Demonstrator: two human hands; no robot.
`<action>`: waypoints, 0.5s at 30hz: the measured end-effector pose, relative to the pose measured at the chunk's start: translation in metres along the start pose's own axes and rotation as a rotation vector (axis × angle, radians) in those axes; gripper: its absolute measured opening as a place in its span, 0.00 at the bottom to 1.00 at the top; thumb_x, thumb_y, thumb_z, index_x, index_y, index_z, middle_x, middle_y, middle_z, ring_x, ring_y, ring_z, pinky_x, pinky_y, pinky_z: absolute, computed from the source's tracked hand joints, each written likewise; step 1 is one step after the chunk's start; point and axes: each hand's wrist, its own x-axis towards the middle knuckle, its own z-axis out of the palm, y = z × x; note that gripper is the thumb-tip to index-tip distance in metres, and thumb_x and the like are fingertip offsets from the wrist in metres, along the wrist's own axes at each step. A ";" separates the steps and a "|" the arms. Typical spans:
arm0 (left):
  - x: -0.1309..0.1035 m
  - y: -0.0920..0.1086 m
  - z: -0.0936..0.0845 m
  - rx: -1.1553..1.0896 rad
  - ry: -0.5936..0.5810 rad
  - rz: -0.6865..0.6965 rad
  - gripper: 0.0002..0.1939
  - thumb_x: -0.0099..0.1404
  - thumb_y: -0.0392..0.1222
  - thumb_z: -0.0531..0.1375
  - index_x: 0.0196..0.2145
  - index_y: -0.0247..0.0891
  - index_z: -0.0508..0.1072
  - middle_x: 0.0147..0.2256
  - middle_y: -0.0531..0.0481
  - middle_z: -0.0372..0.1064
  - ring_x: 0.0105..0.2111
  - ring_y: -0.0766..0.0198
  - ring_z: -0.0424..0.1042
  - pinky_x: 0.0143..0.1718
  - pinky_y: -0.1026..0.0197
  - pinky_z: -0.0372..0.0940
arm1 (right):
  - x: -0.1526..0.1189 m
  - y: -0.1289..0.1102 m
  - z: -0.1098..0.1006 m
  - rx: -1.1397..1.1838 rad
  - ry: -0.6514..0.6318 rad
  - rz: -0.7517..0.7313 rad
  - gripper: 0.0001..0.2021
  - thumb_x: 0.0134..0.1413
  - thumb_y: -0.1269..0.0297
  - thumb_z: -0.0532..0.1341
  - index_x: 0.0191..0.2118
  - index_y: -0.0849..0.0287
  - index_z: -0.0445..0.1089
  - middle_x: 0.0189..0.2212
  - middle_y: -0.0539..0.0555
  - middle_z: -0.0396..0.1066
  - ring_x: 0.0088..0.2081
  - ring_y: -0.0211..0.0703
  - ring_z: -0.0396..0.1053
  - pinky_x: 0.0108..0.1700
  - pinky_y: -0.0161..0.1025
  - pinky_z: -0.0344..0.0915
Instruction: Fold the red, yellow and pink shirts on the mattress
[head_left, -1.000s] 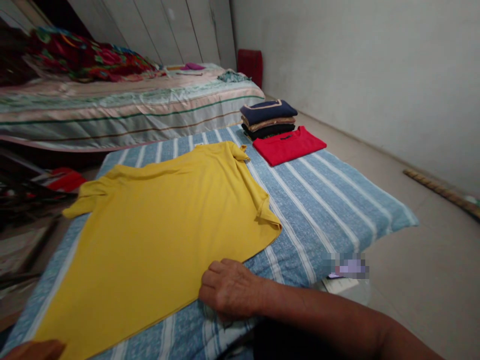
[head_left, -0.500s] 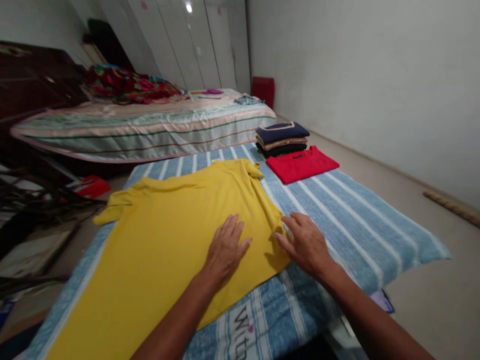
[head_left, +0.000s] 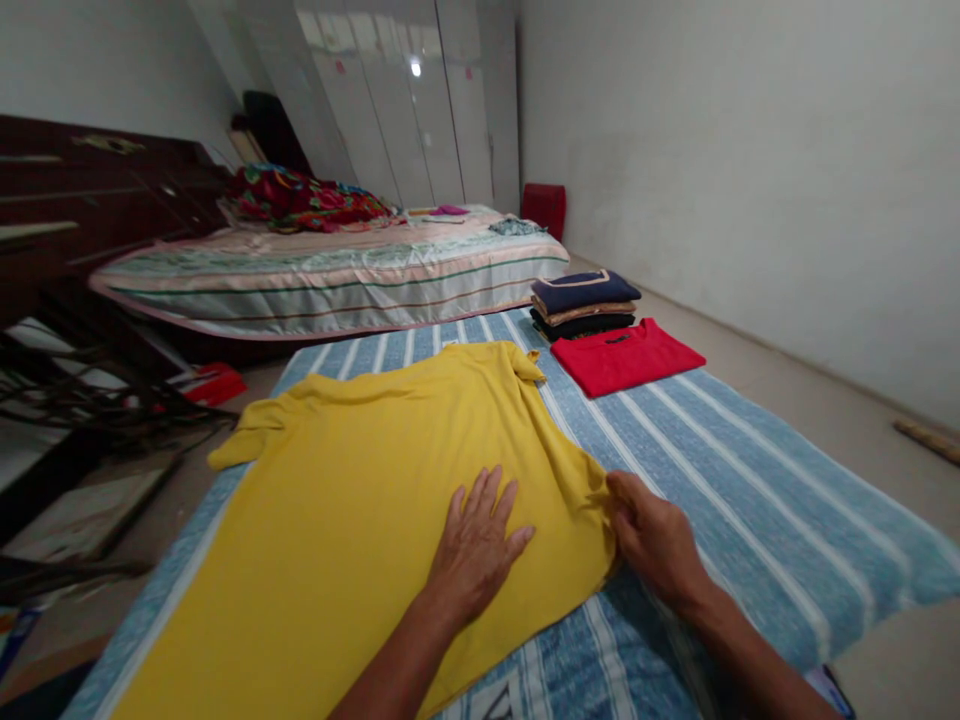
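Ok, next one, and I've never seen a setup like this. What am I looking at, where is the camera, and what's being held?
There is no machine here: you see a person's two bare hands, filmed by one camera worn on the head, looking forward and down. A yellow shirt lies spread on a blue striped cloth. The left hand lies flat on it; the right hand grasps its right edge. Farther off on the cloth are a folded red top and a pile of folded clothes. Beyond is a bed.

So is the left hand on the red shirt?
No, the left hand is spread on the yellow shirt, and the red shirt lies in front of the pile.
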 end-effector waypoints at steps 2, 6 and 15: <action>-0.001 0.001 -0.002 -0.006 -0.016 -0.009 0.30 0.68 0.56 0.46 0.62 0.40 0.56 0.66 0.42 0.43 0.65 0.52 0.42 0.63 0.43 0.42 | -0.004 0.014 -0.007 0.082 0.066 0.114 0.16 0.52 0.64 0.48 0.45 0.58 0.65 0.21 0.48 0.67 0.22 0.43 0.66 0.27 0.36 0.58; 0.000 0.001 -0.001 -0.024 -0.030 -0.015 0.30 0.67 0.56 0.47 0.62 0.40 0.56 0.65 0.42 0.43 0.65 0.52 0.42 0.63 0.43 0.41 | -0.014 0.033 -0.013 0.152 0.008 0.216 0.19 0.53 0.59 0.48 0.48 0.60 0.64 0.18 0.46 0.65 0.22 0.43 0.66 0.27 0.37 0.59; 0.017 0.007 -0.022 -0.048 -0.109 -0.035 0.27 0.65 0.53 0.50 0.57 0.38 0.63 0.63 0.37 0.50 0.64 0.48 0.47 0.60 0.39 0.46 | 0.000 0.035 -0.022 -0.111 -0.174 0.084 0.22 0.57 0.59 0.47 0.55 0.56 0.64 0.38 0.55 0.74 0.33 0.46 0.72 0.36 0.41 0.63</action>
